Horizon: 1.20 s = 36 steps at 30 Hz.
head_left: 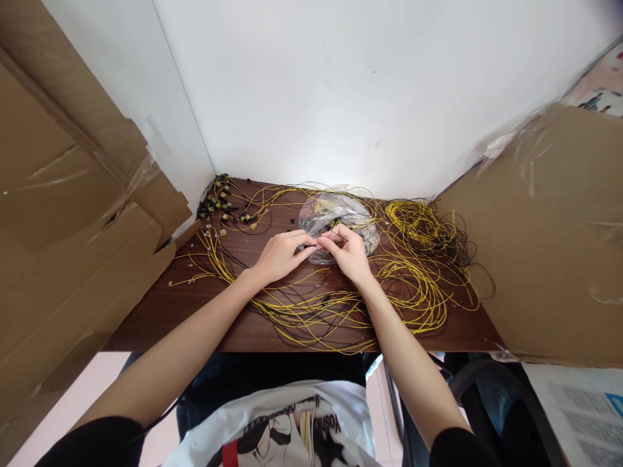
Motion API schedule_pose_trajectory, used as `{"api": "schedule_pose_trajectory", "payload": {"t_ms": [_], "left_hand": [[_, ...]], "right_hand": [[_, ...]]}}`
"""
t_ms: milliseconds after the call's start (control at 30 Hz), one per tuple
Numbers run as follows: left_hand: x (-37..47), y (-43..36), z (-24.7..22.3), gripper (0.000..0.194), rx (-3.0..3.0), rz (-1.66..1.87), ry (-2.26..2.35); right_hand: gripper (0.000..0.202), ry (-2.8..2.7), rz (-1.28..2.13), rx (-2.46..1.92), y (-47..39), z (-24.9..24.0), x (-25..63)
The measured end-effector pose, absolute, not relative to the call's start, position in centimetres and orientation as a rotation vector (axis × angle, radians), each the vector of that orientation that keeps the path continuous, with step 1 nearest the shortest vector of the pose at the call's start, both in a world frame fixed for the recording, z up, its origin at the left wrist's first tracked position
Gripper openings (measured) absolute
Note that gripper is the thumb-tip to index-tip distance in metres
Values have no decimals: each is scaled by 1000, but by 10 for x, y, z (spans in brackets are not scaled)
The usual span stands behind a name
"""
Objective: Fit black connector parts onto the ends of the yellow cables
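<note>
my left hand [283, 254] and right hand [346, 251] nearly meet, fingertips pinched closed on a thin dark piece [310, 246] between them. beneath my grip lies a clear bag [341, 207], with yellow wires [321, 310] nearer me.

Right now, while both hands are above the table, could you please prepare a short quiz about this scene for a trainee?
1. Multiple choice: what does the right hand partly hide? A) the white wall; B) the clear plastic bag; C) the cardboard panel.
2. True or false: a cluster of black pieces lies at the far left corner of the table.
3. Fill in: the loose wires near the left hand are yellow and ____.

Key: 1. B; 2. True; 3. black.
</note>
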<state>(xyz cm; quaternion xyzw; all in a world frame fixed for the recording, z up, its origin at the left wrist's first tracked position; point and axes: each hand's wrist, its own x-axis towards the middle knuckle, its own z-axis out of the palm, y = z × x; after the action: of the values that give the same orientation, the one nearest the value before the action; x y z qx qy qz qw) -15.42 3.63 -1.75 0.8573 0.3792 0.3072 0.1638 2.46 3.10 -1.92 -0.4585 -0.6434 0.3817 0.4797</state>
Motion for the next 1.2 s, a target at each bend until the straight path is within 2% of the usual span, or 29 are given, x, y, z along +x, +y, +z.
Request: {"api": "schedule_pose_trajectory", "payload": {"t_ms": [533,1200], "left_hand": [[-154,37,-18,21,2471,852,1080],[-154,36,-17,21,2479,828,1091]], "right_hand": [[18,-1724,833,-1193,29,-16,26],[14,-1676,898,-1127,27,-10,24]]}}
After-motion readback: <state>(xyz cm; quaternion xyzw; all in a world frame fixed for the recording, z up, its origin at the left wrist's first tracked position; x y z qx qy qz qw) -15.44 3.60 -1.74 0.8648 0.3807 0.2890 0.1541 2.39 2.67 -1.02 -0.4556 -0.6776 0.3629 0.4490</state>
